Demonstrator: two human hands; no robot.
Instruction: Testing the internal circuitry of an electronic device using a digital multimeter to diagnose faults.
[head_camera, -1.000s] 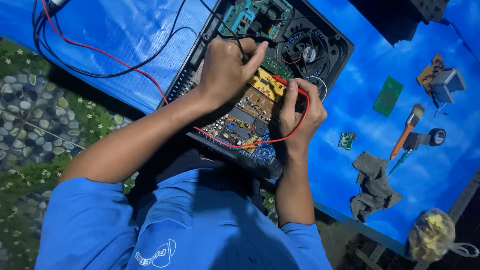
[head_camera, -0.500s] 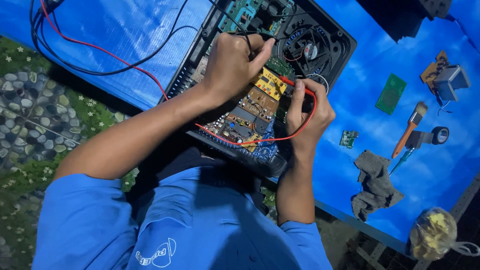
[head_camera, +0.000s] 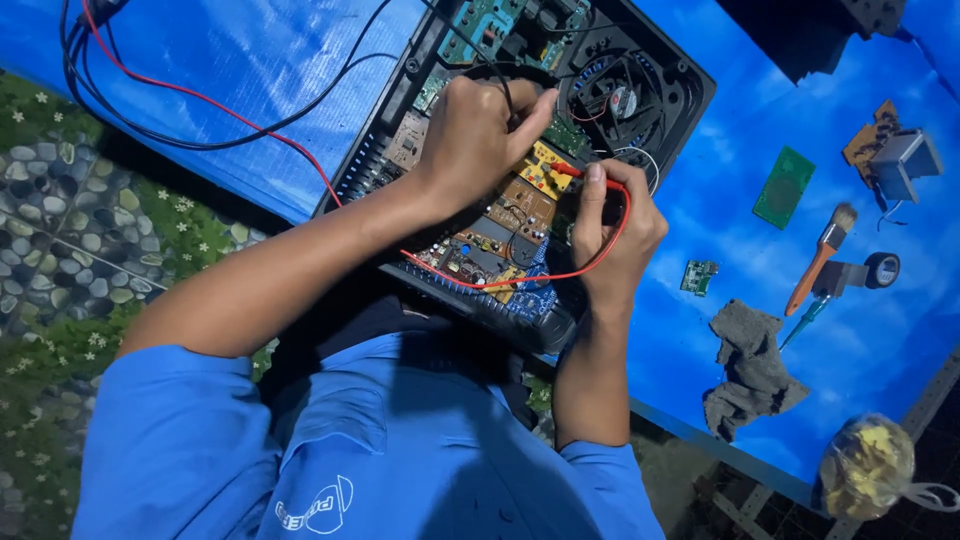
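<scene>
Left hand (head_camera: 480, 130) pinches the black probe (head_camera: 510, 100) tip-down on the opened device's circuit board (head_camera: 500, 225), its black lead running up and away. Right hand (head_camera: 615, 225), just beside it, grips the red probe (head_camera: 570, 170) near the yellow board section (head_camera: 545, 168), so both tips contact points together. Brush (head_camera: 822, 255), tape roll (head_camera: 882, 270) and grey rag (head_camera: 750, 365) lie well right of that hand.

I see a counter (head_camera: 250, 70) draped in blue sky-print cloth, beside a pebble-and-grass patterned floor (head_camera: 70, 230), all under dim bluish light.
</scene>
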